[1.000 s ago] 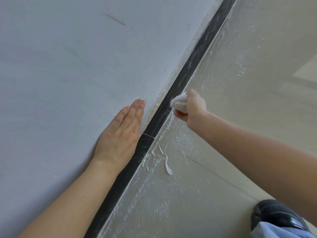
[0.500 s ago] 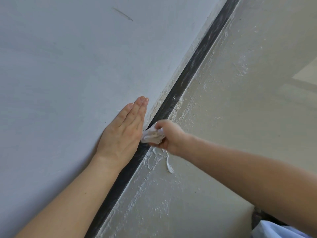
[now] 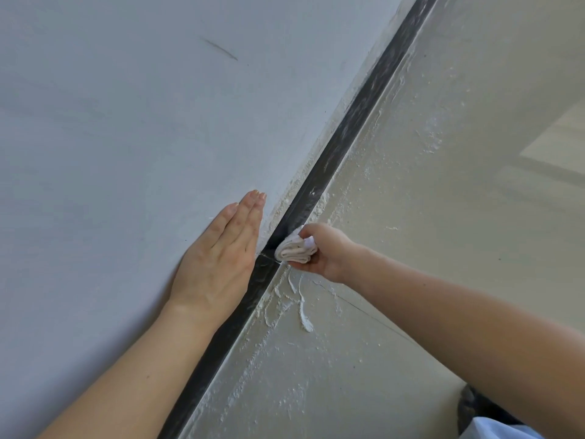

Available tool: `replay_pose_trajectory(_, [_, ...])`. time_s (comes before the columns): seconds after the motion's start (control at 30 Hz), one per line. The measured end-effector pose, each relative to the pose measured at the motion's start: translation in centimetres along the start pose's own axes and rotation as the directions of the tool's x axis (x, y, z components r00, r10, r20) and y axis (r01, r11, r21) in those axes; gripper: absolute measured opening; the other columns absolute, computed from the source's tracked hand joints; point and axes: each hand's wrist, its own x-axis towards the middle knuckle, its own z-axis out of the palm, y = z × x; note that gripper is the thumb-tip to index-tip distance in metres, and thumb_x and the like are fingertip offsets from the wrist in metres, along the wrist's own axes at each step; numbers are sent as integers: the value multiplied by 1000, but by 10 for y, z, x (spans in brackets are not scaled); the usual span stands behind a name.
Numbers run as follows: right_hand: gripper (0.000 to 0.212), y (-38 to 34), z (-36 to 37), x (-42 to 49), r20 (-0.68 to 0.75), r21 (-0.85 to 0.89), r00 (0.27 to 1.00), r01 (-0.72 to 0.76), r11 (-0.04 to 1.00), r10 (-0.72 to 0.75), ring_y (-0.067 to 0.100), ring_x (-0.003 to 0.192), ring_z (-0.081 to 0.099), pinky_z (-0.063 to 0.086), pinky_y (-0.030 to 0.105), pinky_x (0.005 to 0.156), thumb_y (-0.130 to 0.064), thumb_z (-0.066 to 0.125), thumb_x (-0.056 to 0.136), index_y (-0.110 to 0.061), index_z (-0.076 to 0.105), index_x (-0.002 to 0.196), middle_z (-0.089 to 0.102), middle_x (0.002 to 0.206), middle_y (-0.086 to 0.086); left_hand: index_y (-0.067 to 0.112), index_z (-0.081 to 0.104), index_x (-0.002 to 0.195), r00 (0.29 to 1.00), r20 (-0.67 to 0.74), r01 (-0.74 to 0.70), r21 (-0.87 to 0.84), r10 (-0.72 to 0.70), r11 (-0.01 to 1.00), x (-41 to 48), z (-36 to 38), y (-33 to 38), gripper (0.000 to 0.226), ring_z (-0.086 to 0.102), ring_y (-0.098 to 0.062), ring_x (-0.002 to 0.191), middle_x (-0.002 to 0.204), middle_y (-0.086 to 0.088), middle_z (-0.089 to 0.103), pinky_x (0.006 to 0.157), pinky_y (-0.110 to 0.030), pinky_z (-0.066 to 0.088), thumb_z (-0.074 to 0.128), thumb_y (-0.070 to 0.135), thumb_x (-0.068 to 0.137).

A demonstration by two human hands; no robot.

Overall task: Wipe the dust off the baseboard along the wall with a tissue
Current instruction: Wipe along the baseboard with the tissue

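Observation:
A narrow black baseboard [image 3: 354, 122] runs diagonally from the bottom centre to the top right, between a grey-white wall and a pale floor. My right hand [image 3: 326, 248] grips a folded white tissue [image 3: 292, 247] and presses it against the baseboard. My left hand [image 3: 221, 255] lies flat on the wall [image 3: 126, 137] just left of the tissue, fingers straight and together, holding nothing. The far stretch of the baseboard looks dusty and streaked.
White plaster smears and dust specks [image 3: 300, 308] cover the floor [image 3: 443, 185] beside the baseboard. A dark shoe [image 3: 474, 410] and a bit of light blue fabric [image 3: 503, 430] show at the bottom right. A dark scratch [image 3: 220, 49] marks the wall above.
My right hand slid the tissue down along the baseboard toward me, from above my left fingertips to beside my left palm. My left hand stayed flat on the wall.

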Motion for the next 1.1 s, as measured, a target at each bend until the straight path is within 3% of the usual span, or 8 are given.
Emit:
replay_pose_trajectory(0.2, [23, -62, 1, 15, -198, -13, 964, 177, 984, -176, 16, 61, 53, 50, 24, 50, -7, 47, 97, -5, 49, 74, 53, 74, 10, -7, 9, 145, 998, -41, 51, -89, -55, 995, 10, -3, 0, 63, 12, -24, 144, 156, -16, 16, 118, -37, -3, 19, 11, 86])
replay_pose_trajectory(0.3, [12, -81, -9, 12, -261, -12, 917, 308, 951, -301, 16, 61, 55, 53, 24, 49, -5, 48, 96, -3, 53, 85, 54, 74, 9, -8, 18, 143, 994, -60, 87, -150, -97, 985, 21, -5, 4, 65, 18, -24, 143, 153, -16, 24, 117, -36, 0, 30, 11, 83])
replay_pose_trajectory(0.5, [19, -85, -20, 7, -323, -43, 873, 374, 927, -367, 16, 65, 54, 58, 26, 62, -7, 46, 95, 1, 54, 110, 54, 93, 11, 0, 22, 143, 981, -166, 76, -168, -104, 983, 52, 4, 21, 74, 23, -24, 142, 152, -12, 28, 117, -39, 5, -21, -2, 83])
replay_pose_trajectory(0.57, [12, -81, -10, 1, -295, -140, 907, 270, 953, -300, 18, 63, 56, 58, 30, 72, -6, 48, 94, 1, 56, 89, 55, 79, 12, 6, 30, 143, 975, -191, 89, -143, -116, 986, 65, 7, 24, 79, 27, -22, 141, 151, -8, 32, 116, -36, 11, -21, -5, 83])
replay_pose_trajectory(0.7, [7, -68, 5, -1, -242, -302, 944, 148, 942, -226, 23, 62, 60, 56, 27, 53, -4, 55, 88, 0, 60, 91, 62, 82, 17, 7, 30, 142, 978, -143, 125, -169, -150, 978, 78, 9, 25, 76, 27, -20, 141, 151, -7, 32, 116, -36, 5, -20, -4, 86])
replay_pose_trajectory(0.9, [13, -66, -5, 4, -178, -251, 967, 133, 959, -180, 27, 65, 64, 59, 35, 65, -3, 52, 90, -2, 57, 78, 65, 86, 20, -2, 9, 145, 991, -99, 77, -117, -88, 990, 76, 11, 27, 76, 8, -23, 145, 156, -13, 12, 116, -40, -7, -29, -7, 80])
replay_pose_trajectory(1.03, [5, -87, -5, 12, -148, -296, 964, 171, 940, -222, 24, 69, 57, 58, 29, 55, -4, 49, 91, -2, 53, 92, 56, 90, 14, -5, 11, 144, 989, -94, 106, -103, -116, 989, 87, 15, 30, 70, 12, -24, 145, 155, -14, 16, 114, -41, -10, -24, -5, 83])
replay_pose_trajectory(1.1, [27, -101, -6, 16, -151, -280, 947, 235, 931, -285, 26, 85, 57, 58, 32, 64, -7, 47, 93, -3, 51, 119, 53, 112, 16, -2, 15, 144, 986, -112, 110, -105, -121, 988, 88, 15, 30, 70, 15, -22, 144, 155, -12, 19, 114, -39, -9, -22, -4, 85])
